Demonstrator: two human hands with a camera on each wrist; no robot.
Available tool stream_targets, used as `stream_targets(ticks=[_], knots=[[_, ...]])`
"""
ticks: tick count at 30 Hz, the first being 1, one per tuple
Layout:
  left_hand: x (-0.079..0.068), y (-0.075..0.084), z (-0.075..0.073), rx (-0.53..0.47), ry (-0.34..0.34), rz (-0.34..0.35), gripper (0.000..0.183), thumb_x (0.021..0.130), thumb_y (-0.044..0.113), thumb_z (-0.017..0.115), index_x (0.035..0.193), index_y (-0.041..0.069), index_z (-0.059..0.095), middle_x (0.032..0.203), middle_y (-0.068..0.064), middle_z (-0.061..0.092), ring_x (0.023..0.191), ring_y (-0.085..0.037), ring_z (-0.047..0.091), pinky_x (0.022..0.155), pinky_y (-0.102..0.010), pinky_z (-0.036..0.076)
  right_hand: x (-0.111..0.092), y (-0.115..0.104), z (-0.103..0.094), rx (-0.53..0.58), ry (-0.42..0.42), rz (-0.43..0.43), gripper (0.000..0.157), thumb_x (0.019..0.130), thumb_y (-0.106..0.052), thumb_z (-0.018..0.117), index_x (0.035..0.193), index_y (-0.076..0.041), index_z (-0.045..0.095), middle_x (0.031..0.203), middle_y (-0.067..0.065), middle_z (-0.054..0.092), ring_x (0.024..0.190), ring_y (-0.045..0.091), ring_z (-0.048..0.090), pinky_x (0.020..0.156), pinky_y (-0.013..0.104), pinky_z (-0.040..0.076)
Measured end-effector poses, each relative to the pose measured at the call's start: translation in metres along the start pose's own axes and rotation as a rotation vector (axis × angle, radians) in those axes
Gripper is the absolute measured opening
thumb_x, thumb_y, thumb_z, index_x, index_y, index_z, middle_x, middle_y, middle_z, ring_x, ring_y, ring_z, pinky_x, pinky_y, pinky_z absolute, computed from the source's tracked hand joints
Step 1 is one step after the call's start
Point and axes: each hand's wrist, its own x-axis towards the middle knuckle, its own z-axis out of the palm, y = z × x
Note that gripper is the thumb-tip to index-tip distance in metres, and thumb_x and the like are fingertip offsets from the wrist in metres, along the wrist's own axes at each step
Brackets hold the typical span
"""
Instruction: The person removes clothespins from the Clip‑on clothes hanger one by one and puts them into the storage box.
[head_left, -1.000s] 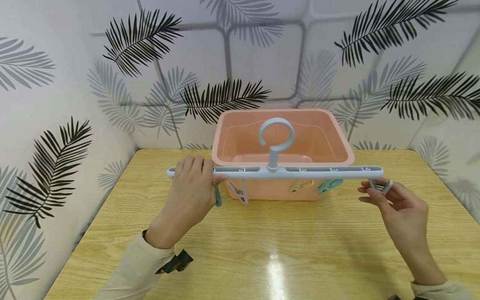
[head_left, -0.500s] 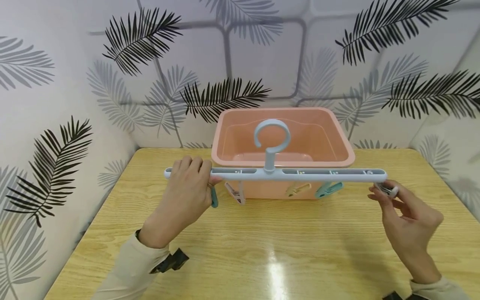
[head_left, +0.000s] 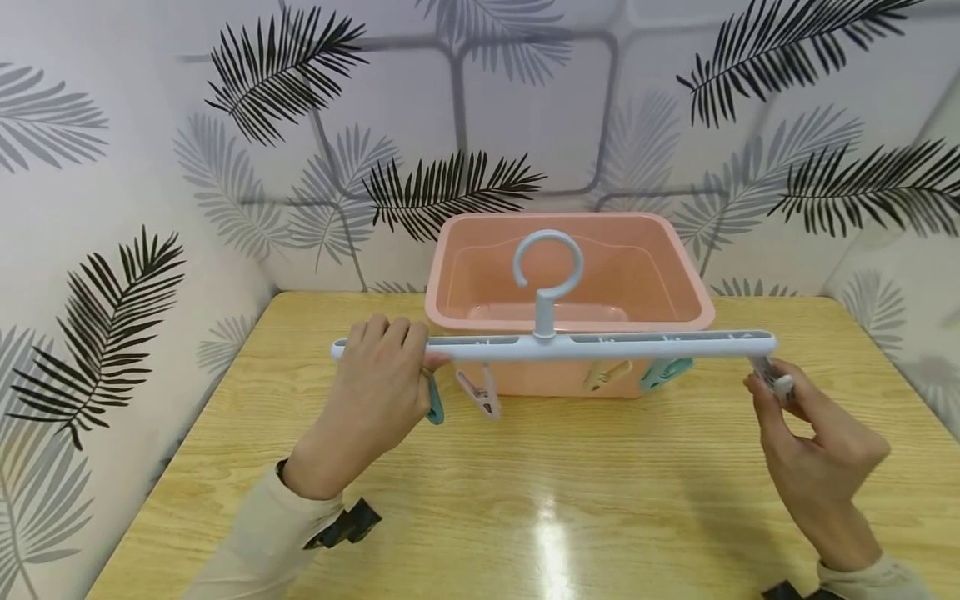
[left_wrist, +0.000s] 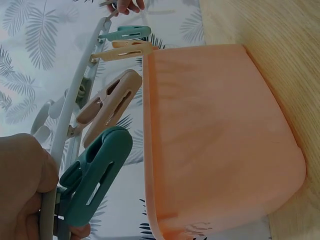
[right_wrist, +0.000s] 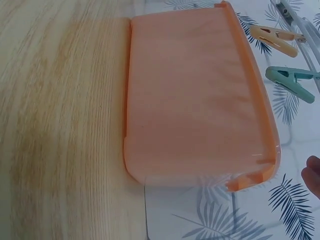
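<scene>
A pale blue clip hanger (head_left: 660, 345) is held level above the table, its hook (head_left: 576, 258) upward. My left hand (head_left: 367, 400) grips its bar near the left end, beside a teal clip (left_wrist: 100, 177). At the right end, my right hand (head_left: 821, 442) pinches a pale grey clip (head_left: 780, 385) hanging from the bar. Between the hands hang a pinkish clip (head_left: 489, 393), a beige clip (head_left: 606, 375) and another teal clip (head_left: 666, 372). Only fingertips (right_wrist: 313, 175) of the right hand show in the right wrist view; its clip is out of sight there.
Behind the hanger, a peach plastic basin (head_left: 442, 283) stands on the wood-grain table (head_left: 480, 492), close to the back wall. Leaf-patterned covering (head_left: 525, 108) lines the walls at the back and sides.
My right hand has shifted slightly right and turned, and the grey clip in it has swung to a different angle. The left hand keeps its grip; the bar has moved only a little.
</scene>
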Motion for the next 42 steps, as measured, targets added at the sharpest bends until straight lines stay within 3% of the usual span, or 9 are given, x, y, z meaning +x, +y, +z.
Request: stream_targets(ticks=[12, 42], knots=[[0.006, -0.002, 0.001, -0.053, -0.010, 0.016, 0.030, 0.095, 0.020, 0.060, 0.074, 0.005, 0.044, 0.065, -0.004, 0.037, 0.063, -0.023, 0.035, 0.064, -0.033, 0.031, 0.001, -0.004, -0.004, 0.032, 0.007, 0.011, 0.016, 0.079, 0.006, 0.074, 0.091, 0.015, 0.070, 0.084, 0.030, 0.067, 0.082, 0.000, 0.068, 0.072, 0.010, 0.049], [0.011, -0.001, 0.002, -0.056, 0.001, 0.031, 0.033, 0.096, 0.022, 0.059, 0.073, 0.005, 0.043, 0.065, -0.005, 0.038, 0.061, -0.023, 0.036, 0.063, -0.032, 0.031, -0.005, -0.007, -0.011, 0.026, 0.027, 0.042, 0.013, 0.079, 0.008, 0.072, 0.087, 0.017, 0.069, 0.085, 0.030, 0.067, 0.085, 0.005, 0.070, 0.075, 0.013, 0.050]])
